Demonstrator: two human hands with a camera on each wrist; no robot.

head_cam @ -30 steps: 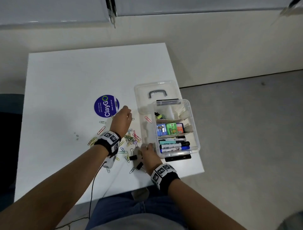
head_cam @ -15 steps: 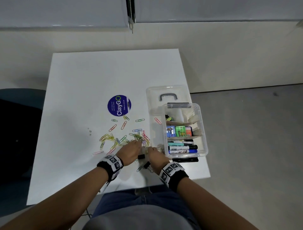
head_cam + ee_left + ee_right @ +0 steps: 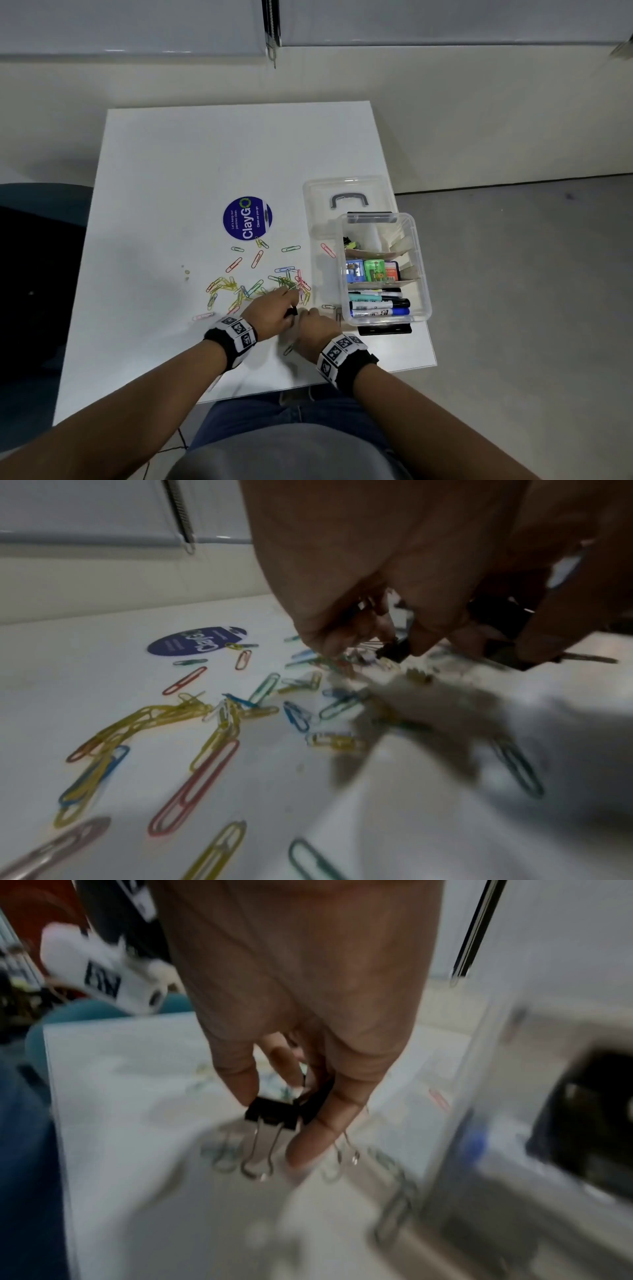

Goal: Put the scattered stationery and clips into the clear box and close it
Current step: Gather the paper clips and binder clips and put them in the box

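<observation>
Coloured paper clips lie scattered on the white table, left of the clear box. The box stands open, its lid lying flat behind it, and holds markers, small coloured items and clips in compartments. My left hand is low over the near edge of the clip pile and pinches a small black binder clip, with a few paper clips tucked under its fingers. My right hand is right beside it, and its fingers grip black binder clips with wire handles hanging down.
A round purple sticker lies beyond the clips. The box sits at the table's right edge, with its black latch toward me. More paper clips lie by the box's left wall. Floor is to the right, a dark chair to the left.
My left hand has drawn back from near the purple sticker to the front of the pile, beside my right hand. The right hand has stayed roughly in place.
</observation>
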